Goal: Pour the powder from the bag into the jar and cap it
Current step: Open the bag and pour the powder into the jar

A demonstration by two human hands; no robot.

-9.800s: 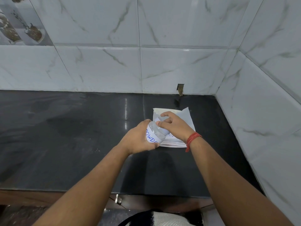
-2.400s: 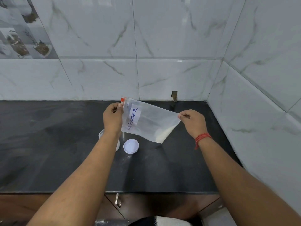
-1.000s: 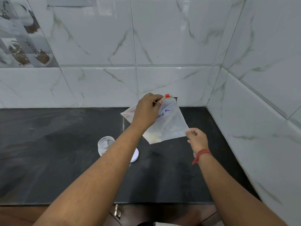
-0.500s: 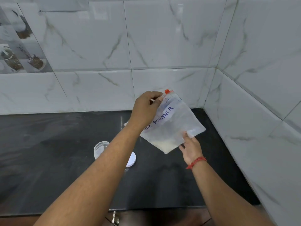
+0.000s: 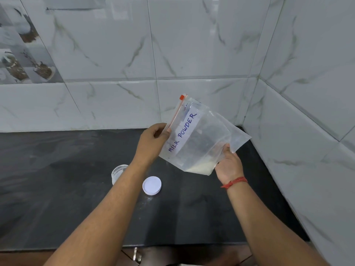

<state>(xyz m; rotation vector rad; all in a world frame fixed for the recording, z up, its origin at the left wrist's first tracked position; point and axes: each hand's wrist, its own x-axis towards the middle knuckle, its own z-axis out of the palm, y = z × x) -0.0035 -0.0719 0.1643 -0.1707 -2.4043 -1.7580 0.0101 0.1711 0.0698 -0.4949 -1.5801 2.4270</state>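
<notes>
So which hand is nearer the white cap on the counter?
Left. The left hand grips the bag's zip edge above the white cap; the right hand holds the bag's bottom, farther right.

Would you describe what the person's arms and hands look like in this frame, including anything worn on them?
Both forearms are bare, with no sleeves in view. The left hand wears nothing visible: no glove, ring or watch. The right hand is also ungloved; a red thread band circles its wrist, with what looks like a small knot toward the left end.
</notes>
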